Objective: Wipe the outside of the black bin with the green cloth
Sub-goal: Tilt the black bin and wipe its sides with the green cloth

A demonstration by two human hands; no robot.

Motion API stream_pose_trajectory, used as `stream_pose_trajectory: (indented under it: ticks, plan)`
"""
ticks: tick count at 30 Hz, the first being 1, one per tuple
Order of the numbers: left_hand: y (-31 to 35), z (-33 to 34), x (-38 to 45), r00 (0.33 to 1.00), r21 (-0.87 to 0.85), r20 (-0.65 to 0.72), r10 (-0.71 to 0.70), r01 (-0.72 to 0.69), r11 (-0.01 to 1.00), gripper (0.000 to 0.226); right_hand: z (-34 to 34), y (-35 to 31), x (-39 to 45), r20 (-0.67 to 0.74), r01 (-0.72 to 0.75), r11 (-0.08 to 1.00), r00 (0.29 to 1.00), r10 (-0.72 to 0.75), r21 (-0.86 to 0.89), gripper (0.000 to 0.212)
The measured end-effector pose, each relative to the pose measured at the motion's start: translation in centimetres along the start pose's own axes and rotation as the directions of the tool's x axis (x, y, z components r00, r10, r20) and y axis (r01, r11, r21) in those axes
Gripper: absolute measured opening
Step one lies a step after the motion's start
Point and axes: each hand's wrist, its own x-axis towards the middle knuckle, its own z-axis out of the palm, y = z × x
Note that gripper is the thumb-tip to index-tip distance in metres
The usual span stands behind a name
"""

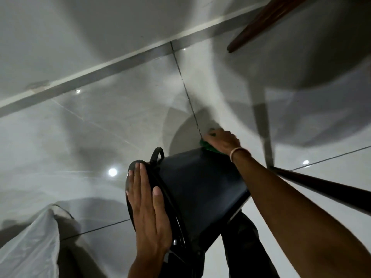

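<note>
The black bin (198, 183) is tilted on its side above the tiled floor, its lid end toward me and its base pointing away. My left hand (147, 209) lies flat with fingers spread against the lid end, steadying it. My right hand (222, 142) presses the green cloth (208, 146) against the far base edge of the bin; only a small part of the cloth shows under the fingers. A loop handle (157, 154) sticks up near the lid.
Glossy white floor tiles (100, 127) with dark grout lines. A clear plastic bag (36, 245) sits at the lower left. A brown wooden leg (267, 19) crosses the upper right; a dark pole (321, 184) runs along the right.
</note>
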Motion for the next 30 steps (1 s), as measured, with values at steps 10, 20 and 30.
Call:
stream_pose_trajectory:
  ticks: [10,20,30]
  plan:
    - [-0.3,-0.3,0.3,1.000,-0.022,-0.010,0.005,-0.006,1.000,0.062,3.1,3.7,-14.0,-0.155,0.420,0.875,0.907,-0.392,0.241,0.046]
    - [1.8,-0.4,0.5,0.997,0.046,0.032,0.068,-0.070,0.997,0.049,6.4,2.9,-19.8,-0.165,0.520,0.752,0.851,-0.499,0.405,0.046]
    - [5.7,-1.2,7.3,0.678,0.289,0.495,0.544,-0.718,0.633,0.040,0.2,9.7,-16.0,-0.251,0.117,0.584,0.956,0.154,0.803,0.046]
